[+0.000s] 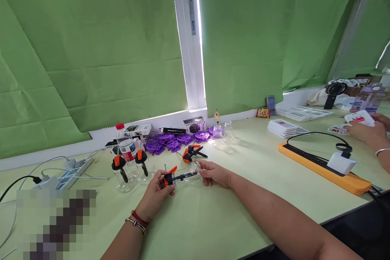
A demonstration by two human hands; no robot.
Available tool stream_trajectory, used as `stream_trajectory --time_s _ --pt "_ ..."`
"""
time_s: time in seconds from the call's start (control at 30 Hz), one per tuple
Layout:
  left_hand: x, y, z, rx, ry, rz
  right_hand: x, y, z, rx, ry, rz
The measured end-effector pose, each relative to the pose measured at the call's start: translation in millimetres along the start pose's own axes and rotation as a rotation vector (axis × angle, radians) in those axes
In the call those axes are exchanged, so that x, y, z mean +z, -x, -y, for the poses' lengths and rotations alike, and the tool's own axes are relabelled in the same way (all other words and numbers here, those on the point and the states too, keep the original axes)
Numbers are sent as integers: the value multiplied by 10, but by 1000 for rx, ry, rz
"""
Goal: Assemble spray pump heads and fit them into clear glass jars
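Note:
My left hand (155, 195) grips the orange-and-black pump head (169, 178) of a clear cup-shaped piece (191, 176). My right hand (215, 172) holds the clear cup end of the same piece, just above the pale green table (213, 215). Two more clear cups with orange-and-black heads (131, 166) stand to the left of my hands. Another orange-and-black pump part (192, 152) lies just behind them. Red and metal bracelets sit on my left wrist.
A water bottle with a red cap (125, 146), purple round parts (173, 141), small boxes and clear cups (223, 131) line the window sill. A power strip (74, 167) lies left, an orange strip with a white charger (340, 162) right. Another person's hands (365, 130) hold cards at far right.

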State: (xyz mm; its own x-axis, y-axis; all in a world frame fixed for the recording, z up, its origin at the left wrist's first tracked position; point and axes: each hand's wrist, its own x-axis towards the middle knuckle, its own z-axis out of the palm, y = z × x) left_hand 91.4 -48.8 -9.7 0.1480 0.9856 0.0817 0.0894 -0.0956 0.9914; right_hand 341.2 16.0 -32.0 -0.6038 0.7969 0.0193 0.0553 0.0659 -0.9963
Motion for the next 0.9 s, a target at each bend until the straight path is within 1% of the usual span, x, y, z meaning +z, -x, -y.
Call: stream_trajectory --time_s 0.23,0.4,0.57,0.7,0.9 --pt "6 11 -19 17 -31 -20 -27 -19 -72 -31 -32 -10" --pt "2 6 -6 9 -52 -25 -59 -29 -108 -36 -46 8" --pt "-20 -8 19 4 -44 -14 -78 5 -72 -33 -39 24" --pt "-36 -26 41 7 -30 -22 -91 36 -41 -61 -9 29" --pt "-39 -25 38 11 -40 -12 -90 12 -55 -82 39 36"
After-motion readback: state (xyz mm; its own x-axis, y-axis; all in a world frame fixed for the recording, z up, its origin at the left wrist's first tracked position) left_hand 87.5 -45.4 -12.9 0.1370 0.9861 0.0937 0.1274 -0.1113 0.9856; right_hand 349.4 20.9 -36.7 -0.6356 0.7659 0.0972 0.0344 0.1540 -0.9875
